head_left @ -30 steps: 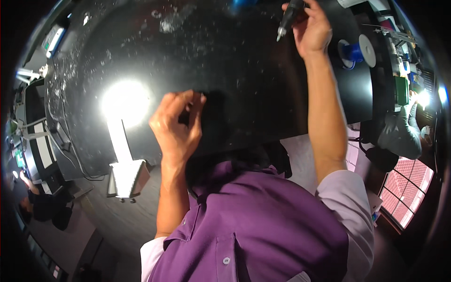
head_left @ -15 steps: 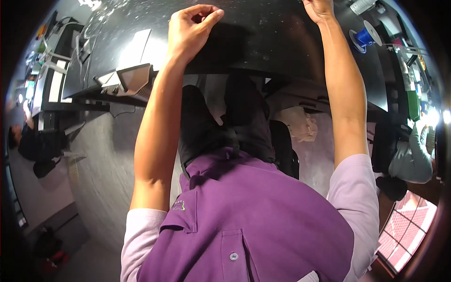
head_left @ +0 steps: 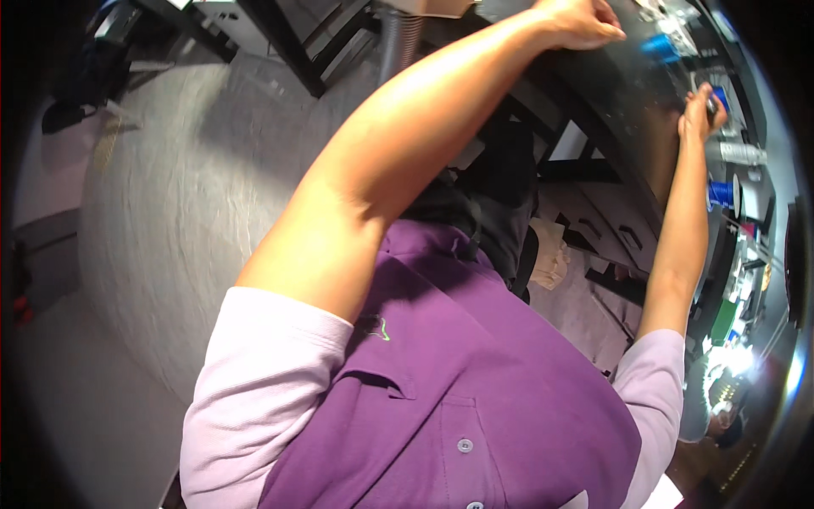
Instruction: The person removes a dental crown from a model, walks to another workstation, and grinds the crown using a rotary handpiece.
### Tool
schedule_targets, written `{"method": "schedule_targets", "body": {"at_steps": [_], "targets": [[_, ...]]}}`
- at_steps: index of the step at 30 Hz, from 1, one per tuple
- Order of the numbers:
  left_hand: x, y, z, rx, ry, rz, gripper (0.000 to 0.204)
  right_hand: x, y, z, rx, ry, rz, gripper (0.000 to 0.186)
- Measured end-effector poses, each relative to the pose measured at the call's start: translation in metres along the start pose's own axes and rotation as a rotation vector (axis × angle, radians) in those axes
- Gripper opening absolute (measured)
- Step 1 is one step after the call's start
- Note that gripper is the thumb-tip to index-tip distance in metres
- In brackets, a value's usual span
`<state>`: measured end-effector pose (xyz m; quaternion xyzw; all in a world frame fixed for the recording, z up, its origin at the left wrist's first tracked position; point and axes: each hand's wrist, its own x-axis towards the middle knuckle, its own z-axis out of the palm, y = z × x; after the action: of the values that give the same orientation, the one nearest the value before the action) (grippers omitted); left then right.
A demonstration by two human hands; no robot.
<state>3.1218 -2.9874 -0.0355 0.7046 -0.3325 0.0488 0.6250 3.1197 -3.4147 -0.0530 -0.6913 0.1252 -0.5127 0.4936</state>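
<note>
Your right hand (head_left: pixel 700 114) curls tight round a small dark tool (head_left: pixel 714 103) out over the black table (head_left: pixel 627 93). Your left hand (head_left: pixel 581 21) rests there, fingers curled, nothing visibly held. Blue spool (head_left: pixel 721 193) sits nearby.

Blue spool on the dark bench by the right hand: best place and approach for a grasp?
Probably grip the blue spool across its round blue body, beside the white flange. Come from the open bench side near the right hand; tools crowd its far side. Its exact pose is too small to tell.
</note>
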Motion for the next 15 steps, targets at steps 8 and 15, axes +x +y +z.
{"method": "schedule_targets", "body": {"at_steps": [8, 15], "targets": [[0.034, -0.038, 0.028, 0.146, -0.134, -0.002, 0.036, 0.015, 0.018, 0.001, -0.222, 0.002, -0.027, 0.038], [0.017, -0.012, 0.017, 0.053, -0.202, -0.013, 0.032, 0.038, 0.013, -0.021, -0.557, -0.069, -0.099, 0.035]]}}
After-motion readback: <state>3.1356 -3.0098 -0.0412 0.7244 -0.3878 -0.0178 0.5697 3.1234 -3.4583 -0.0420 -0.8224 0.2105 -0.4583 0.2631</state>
